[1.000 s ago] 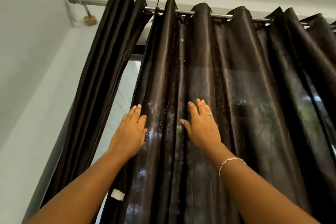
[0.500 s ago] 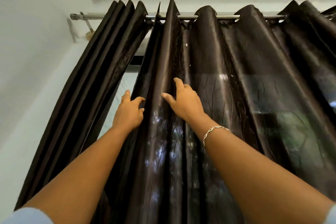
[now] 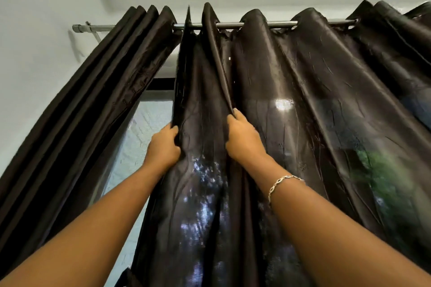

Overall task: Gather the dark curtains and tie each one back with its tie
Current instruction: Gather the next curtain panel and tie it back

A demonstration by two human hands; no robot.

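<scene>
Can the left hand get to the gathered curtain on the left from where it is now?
Probably yes. The left hand holds the edge of the spread curtain; only bare window lies between it and the gathered curtain.

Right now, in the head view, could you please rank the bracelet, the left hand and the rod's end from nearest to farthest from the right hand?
1. Bracelet, on the right hand's own wrist.
2. Left hand, alongside to its left, gripping the curtain.
3. Rod's end, high up by the wall.
</scene>
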